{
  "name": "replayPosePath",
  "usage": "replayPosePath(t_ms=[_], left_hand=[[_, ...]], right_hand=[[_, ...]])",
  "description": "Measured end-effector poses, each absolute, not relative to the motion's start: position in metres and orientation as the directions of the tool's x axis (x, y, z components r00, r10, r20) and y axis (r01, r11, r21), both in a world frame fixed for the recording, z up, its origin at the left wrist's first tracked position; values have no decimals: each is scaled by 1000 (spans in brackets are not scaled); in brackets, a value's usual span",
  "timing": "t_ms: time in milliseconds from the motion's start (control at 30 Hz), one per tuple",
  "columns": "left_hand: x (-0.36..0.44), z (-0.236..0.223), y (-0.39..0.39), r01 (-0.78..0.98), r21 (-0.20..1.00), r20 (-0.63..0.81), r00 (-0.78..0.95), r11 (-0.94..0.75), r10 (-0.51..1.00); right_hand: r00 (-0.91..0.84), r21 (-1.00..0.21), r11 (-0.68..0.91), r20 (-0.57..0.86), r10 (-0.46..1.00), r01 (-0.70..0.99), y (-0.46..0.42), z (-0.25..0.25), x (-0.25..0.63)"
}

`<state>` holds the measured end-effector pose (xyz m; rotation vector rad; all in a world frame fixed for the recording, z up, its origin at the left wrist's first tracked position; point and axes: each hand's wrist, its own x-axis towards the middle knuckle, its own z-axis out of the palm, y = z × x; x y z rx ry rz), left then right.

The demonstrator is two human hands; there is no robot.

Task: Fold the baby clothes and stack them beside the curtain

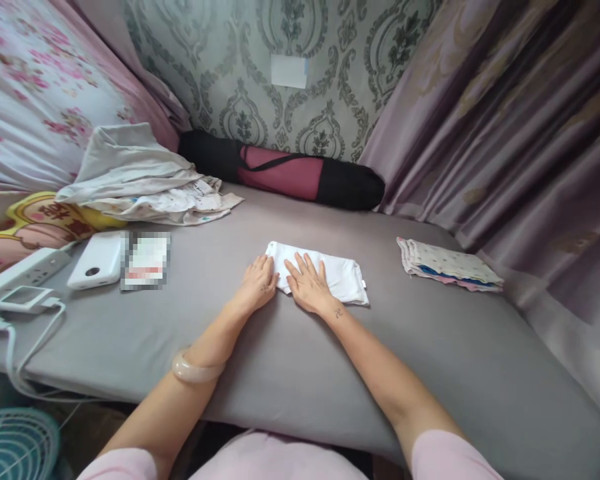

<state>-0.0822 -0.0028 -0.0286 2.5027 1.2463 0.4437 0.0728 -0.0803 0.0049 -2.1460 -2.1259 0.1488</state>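
A white folded cloth garment (pixel 344 275) lies flat on the grey bed sheet (pixel 300 360) in front of me. My right hand (pixel 307 283) rests palm down on its left part, fingers spread. At the garment's left end is my left hand (pixel 258 283), its fingers stretched out along the edge and touching it. Neither hand grips the cloth. Off to the right sits a stack of folded, patterned clothes (pixel 453 263), apart from both hands.
A heap of loose clothes (pixel 145 180) lies at the back left. Nearer on that side are a white power bank (pixel 97 261), a blurred-out packet (pixel 146 261) and a power strip (pixel 25 273) with cables. A long black and maroon bag (pixel 283 172) lies along the wall.
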Motion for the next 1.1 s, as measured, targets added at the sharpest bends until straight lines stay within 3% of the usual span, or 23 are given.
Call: replayPosePath(t_ms=[167, 267, 433, 533, 667, 767, 1100], left_hand=[[-87, -38, 6, 659, 384, 255, 598, -647, 760], [-90, -39, 9, 653, 413, 283, 571, -635, 771], [-95, -33, 13, 735, 392, 215, 513, -554, 831], [-96, -26, 17, 770, 400, 158, 477, -497, 865], [-95, -13, 25, 781, 491, 45, 419, -385, 907], [-94, -5, 34, 792, 545, -57, 363, -276, 930], [-80, 6, 57, 852, 515, -249, 249, -90, 936]], right_hand=[[29, -147, -20, 61, 998, 989, -80, -5, 68], [31, -209, -17, 66, 997, 978, -81, -3, 70], [-23, -521, 10, -19, 1000, 854, -80, 15, 96], [182, -640, -87, 84, 980, 764, -89, 25, 132], [553, -579, -442, 17, 833, 685, -115, 28, 188], [664, -482, -607, -67, 745, 632, -135, 23, 213], [682, -456, -653, -129, 720, 604, -138, 22, 199]])
